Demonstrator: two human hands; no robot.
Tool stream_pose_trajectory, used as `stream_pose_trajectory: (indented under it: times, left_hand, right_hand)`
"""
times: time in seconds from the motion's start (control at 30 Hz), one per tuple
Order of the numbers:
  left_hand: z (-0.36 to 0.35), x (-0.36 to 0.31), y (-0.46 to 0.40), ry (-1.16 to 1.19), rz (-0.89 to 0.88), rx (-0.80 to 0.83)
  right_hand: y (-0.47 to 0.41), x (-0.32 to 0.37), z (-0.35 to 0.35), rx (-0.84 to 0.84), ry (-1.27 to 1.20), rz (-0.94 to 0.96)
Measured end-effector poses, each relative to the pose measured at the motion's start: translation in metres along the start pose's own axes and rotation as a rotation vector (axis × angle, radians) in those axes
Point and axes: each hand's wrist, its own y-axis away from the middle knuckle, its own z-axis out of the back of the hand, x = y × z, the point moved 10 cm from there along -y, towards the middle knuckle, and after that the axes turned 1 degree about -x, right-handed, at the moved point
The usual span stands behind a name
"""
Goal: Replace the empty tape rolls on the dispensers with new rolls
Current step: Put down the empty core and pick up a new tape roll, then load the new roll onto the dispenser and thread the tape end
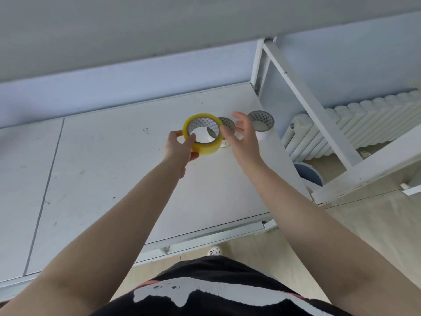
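Observation:
A full yellow tape roll [206, 148] with a patterned cardboard core is held above the white table [114, 160], and my left hand [182, 148] grips its near-left rim. My right hand [245, 137] hovers just right of the roll with its fingers spread, holding nothing. Behind the yellow roll an empty grey patterned core [227, 125] rests on the table, partly hidden by the roll and my fingers. A second empty core [260, 120] stands near the table's right edge. No dispenser is visible.
The table ends close to the right of the cores. Beyond that edge are a white metal frame [319, 115], a white radiator [364, 124] and a blue-grey bin [309, 173] on the floor. A wall runs along the table's back.

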Motion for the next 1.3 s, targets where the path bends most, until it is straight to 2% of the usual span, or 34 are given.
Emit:
stream_pose_trajectory:
  times: [0.07, 0.17, 0.3, 0.53, 0.77, 0.9, 1.07, 1.3]
  left_hand:
    - [-0.008, -0.001, 0.009, -0.014, -0.021, 0.027]
    - [-0.01, -0.003, 0.026, -0.014, -0.051, 0.019]
    - [-0.007, -0.005, 0.049, -0.072, -0.133, 0.017]
    - [0.0, 0.022, 0.096, -0.075, -0.216, 0.067]
    - [0.018, 0.05, 0.127, 0.135, -0.212, 0.093]
    - [0.033, 0.057, 0.141, 0.28, -0.179, 0.057]
    - [0.069, 0.076, 0.153, 0.434, -0.106, -0.033]
    - [0.151, 0.113, 0.185, 0.623, -0.075, -0.073]
  right_hand:
    - [0.01, 0.008, -0.015, 0.17, 0.074, 0.103]
    - [0.023, 0.001, -0.017, 0.265, 0.158, 0.089]
    - [0.046, -0.001, -0.003, 0.255, 0.13, 0.055]
    - [0.106, -0.03, 0.006, 0.223, -0.144, -0.245]
    - [0.151, -0.04, -0.006, 0.289, -0.328, -0.416]
    - [0.165, -0.039, -0.017, 0.356, -0.317, -0.452]
    - [0.183, -0.037, -0.049, 0.513, -0.156, -0.441]
    - [0.249, -0.037, -0.133, 0.782, -0.347, -0.624]
